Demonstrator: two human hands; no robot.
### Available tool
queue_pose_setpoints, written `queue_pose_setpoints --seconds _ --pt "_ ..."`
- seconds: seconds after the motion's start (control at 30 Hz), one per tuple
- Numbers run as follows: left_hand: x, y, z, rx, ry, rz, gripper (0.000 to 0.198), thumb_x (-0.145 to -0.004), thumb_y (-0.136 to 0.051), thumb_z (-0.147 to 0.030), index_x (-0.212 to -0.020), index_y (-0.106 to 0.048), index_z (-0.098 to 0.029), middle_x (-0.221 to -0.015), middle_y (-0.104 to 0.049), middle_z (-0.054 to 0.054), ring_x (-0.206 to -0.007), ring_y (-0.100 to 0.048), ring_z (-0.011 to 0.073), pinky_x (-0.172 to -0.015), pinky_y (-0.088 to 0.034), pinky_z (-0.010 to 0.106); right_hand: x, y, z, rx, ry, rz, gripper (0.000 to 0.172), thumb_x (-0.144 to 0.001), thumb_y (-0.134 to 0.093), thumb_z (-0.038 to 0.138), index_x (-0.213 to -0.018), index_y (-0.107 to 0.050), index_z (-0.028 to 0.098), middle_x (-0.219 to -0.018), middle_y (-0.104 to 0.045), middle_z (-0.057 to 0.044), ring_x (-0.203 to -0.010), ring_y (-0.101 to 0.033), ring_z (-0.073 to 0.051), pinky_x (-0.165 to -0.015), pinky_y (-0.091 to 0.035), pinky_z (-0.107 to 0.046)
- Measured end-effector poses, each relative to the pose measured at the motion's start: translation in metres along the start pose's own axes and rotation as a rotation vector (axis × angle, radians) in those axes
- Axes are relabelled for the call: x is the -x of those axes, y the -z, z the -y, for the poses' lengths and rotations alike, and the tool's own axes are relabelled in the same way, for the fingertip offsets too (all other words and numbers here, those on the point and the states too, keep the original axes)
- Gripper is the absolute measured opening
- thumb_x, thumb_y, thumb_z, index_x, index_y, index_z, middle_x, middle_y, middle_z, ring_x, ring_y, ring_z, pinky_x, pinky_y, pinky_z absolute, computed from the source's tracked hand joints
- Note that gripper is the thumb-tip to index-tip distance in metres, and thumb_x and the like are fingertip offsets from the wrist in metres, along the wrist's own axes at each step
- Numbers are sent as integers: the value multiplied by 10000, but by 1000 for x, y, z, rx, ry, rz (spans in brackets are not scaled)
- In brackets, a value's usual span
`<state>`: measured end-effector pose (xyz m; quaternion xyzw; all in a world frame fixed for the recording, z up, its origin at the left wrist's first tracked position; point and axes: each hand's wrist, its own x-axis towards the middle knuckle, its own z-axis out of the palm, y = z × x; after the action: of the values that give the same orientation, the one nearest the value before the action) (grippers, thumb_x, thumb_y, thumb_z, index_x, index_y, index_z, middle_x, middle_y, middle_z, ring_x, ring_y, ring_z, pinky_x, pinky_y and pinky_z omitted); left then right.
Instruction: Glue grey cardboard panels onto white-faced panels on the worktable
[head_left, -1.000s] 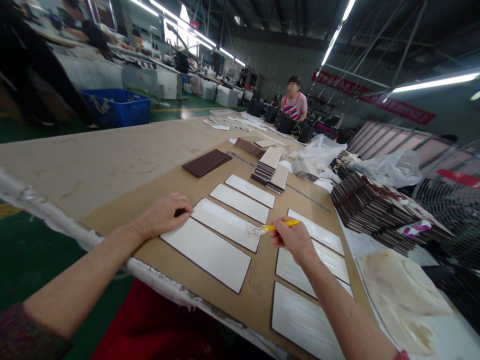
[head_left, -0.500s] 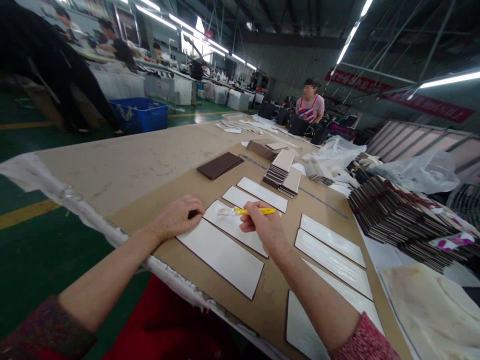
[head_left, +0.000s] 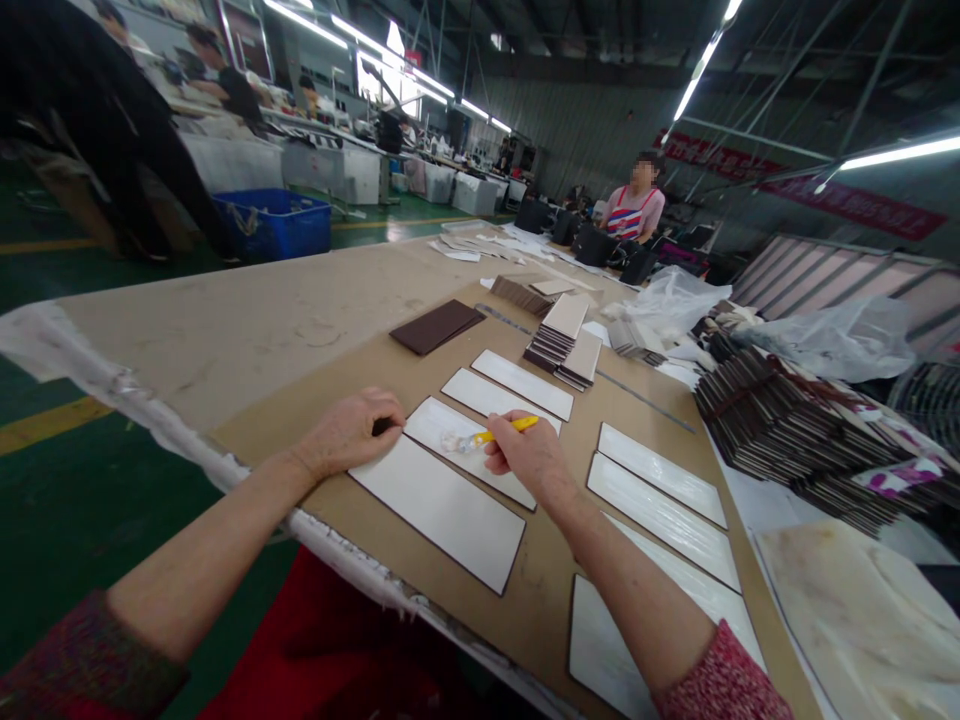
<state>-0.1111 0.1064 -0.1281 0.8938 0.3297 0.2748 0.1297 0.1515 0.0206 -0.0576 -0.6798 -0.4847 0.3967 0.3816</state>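
Observation:
My right hand (head_left: 529, 460) is closed round a yellow-handled brush (head_left: 491, 436) whose white bristles touch a white rectangular panel (head_left: 469, 448) on a brown cardboard sheet (head_left: 390, 372). My left hand (head_left: 351, 430) is curled, fingertips pressing the left end of that panel beside the nearest panel (head_left: 439, 510). Two more white panels (head_left: 517, 382) lie farther out. Further white panels (head_left: 660, 487) with glue streaks lie to the right.
Stacks of brown-edged pieces (head_left: 562, 340) and a dark brown piece (head_left: 437, 325) sit beyond the panels. A big pile of dark pieces (head_left: 795, 420) and plastic bags (head_left: 832, 340) lie right. A person (head_left: 636, 205) sits at the far end; a blue crate (head_left: 274, 222) stands left.
My right hand has carried the brush leftward from between the panel columns onto the second panel, and the bristles now rest lower on it. My left hand has stayed put.

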Motion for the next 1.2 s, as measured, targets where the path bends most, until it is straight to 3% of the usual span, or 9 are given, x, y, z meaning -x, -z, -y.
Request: queue_pose_setpoints --seconds 0.4,0.6,0.73,0.9,1.0,1.2 --pt "-1 1 -6 -58 9 1 114 -852 -551 -241 -835 -657 -204 -878 -667 49 -874 -588 215 -826 -461 331 47 78 -34 47 -69 -113 200 -859 -583 332 -763 -671 179 -624 -688 -8 -485 -638 -132 -465 -535 -208" --pt "-3 0 -5 -56 10 5 117 -854 -546 -251 -820 -649 -206 -870 -660 45 -868 -585 214 -827 -456 329 60 99 -43 77 -33 -148 227 -853 -590 370 -744 -658 182 -617 -678 -15 -477 -623 -144 -452 -520 -226" --pt "1 6 -4 -33 30 -2 132 -875 -539 -258 -890 -657 -203 -928 -671 43 -891 -602 208 -821 -464 315 65 104 -33 -19 -5 -173 258 -836 -631 424 -769 -665 177 -633 -683 -20 -485 -613 -140 -466 -524 -228" --pt "30 20 -9 -19 48 20 184 -932 -523 -279 -1027 -662 -206 -1119 -675 56 -1027 -611 213 -915 -465 334 69 82 -5 -254 28 -175 329 -782 -693 484 -832 -674 160 -670 -696 -30 -520 -624 -132 -505 -553 -225" --pt "51 24 -20 -25 -7 67 176 -945 -526 -255 -1029 -673 -210 -1121 -685 62 -1060 -604 217 -967 -447 359 68 55 9 -308 30 -87 351 -753 -725 494 -853 -681 160 -687 -711 -40 -526 -647 -135 -525 -571 -230" --pt "71 25 -34 29 -5 51 114 -947 -547 -252 -974 -646 -202 -1019 -675 67 -977 -596 216 -895 -456 369 61 -7 19 -347 32 104 294 -795 -684 461 -837 -670 170 -678 -709 -22 -527 -657 -129 -524 -582 -226"
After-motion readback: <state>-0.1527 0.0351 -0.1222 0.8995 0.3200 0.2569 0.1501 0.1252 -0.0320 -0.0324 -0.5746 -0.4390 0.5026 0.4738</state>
